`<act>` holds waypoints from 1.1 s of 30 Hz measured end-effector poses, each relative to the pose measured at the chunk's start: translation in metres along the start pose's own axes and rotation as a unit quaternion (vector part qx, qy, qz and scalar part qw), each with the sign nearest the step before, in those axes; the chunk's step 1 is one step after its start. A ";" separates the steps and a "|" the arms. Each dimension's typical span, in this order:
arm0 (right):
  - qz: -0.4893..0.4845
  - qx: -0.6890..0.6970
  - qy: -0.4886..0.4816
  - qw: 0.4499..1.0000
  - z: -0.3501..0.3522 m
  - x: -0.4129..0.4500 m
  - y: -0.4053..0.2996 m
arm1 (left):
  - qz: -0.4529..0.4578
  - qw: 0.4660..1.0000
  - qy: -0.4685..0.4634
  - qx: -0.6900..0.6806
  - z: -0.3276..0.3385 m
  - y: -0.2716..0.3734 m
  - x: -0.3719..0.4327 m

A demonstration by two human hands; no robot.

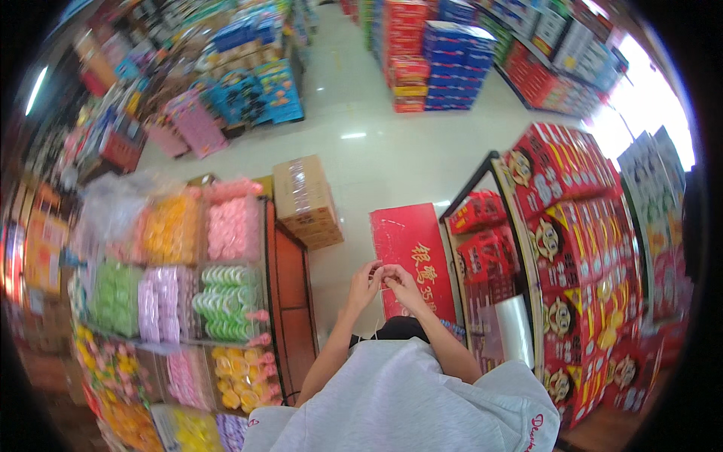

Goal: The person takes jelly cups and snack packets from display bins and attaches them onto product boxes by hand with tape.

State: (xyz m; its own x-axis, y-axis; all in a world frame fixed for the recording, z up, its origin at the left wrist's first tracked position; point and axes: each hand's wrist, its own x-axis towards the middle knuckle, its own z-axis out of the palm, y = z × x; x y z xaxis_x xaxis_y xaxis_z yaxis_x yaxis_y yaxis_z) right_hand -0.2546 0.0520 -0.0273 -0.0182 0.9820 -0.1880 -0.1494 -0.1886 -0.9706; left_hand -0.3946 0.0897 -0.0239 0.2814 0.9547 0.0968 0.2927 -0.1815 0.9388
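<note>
My left hand (366, 283) and my right hand (400, 283) meet in front of my body, fingertips close together. A thin pale string or cord seems to run near the fingers; whether either hand grips it is too small to tell. Below them on the floor lies a flat red cardboard sheet (409, 231) with gold writing. To the left stands a candy display with clear bins, among them one of pink wrapped sweets (232, 229) and one of green and white sweets (229, 302).
A taped cardboard box (302, 192) stands beyond the candy display. On the right, a rack holds red snack cartons (576, 248) and a roll of clear film (515, 330). Stacked blue cartons (457, 68) and pink boxes (195, 121) stand farther off on the pale tiled floor (356, 164).
</note>
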 end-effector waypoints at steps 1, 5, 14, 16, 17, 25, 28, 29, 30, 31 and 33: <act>0.004 0.014 0.021 1.000 -0.006 -0.003 0.001 | 0.005 1.000 -0.016 0.000 0.008 -0.003 0.003; -0.015 0.013 0.091 0.996 -0.039 -0.021 0.008 | 0.010 0.994 -0.106 0.003 0.052 0.002 0.012; -0.067 0.008 0.338 0.939 -0.136 -0.088 -0.008 | 0.060 0.949 -0.305 -0.057 0.156 0.058 0.035; -0.091 0.010 0.424 0.901 -0.167 -0.109 -0.009 | 0.079 0.933 -0.347 -0.058 0.185 0.078 0.039; -0.096 -0.017 0.471 0.877 -0.182 -0.120 -0.014 | 0.094 0.923 -0.368 -0.060 0.200 0.087 0.042; -0.155 -0.192 0.677 0.693 -0.318 -0.202 -0.109 | 0.211 0.840 -0.480 -0.137 0.341 0.198 0.063; -0.145 -0.313 0.713 0.611 -0.380 -0.208 -0.126 | 0.320 0.812 -0.472 -0.125 0.408 0.226 0.074; -0.149 -0.327 0.725 0.587 -0.397 -0.210 -0.122 | 0.311 0.803 -0.490 -0.134 0.426 0.233 0.071; -0.125 -0.346 0.727 0.580 -0.407 -0.210 -0.122 | 0.321 0.802 -0.486 -0.133 0.440 0.238 0.071; -0.110 -0.369 0.731 0.563 -0.416 -0.210 -0.122 | 0.330 0.801 -0.481 -0.133 0.453 0.243 0.072; -0.079 -0.387 0.740 0.544 -0.436 -0.205 -0.125 | 0.344 0.791 -0.488 -0.135 0.478 0.248 0.078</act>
State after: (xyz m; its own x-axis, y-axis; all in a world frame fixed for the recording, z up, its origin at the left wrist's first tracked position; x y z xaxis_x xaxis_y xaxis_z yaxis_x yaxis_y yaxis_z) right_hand 0.1986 -0.1306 0.0675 0.8367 0.0102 0.5475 0.4379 -0.6129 -0.6577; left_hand 0.1363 0.0065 0.0583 0.8992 -0.0090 0.4374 -0.4052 -0.3945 0.8248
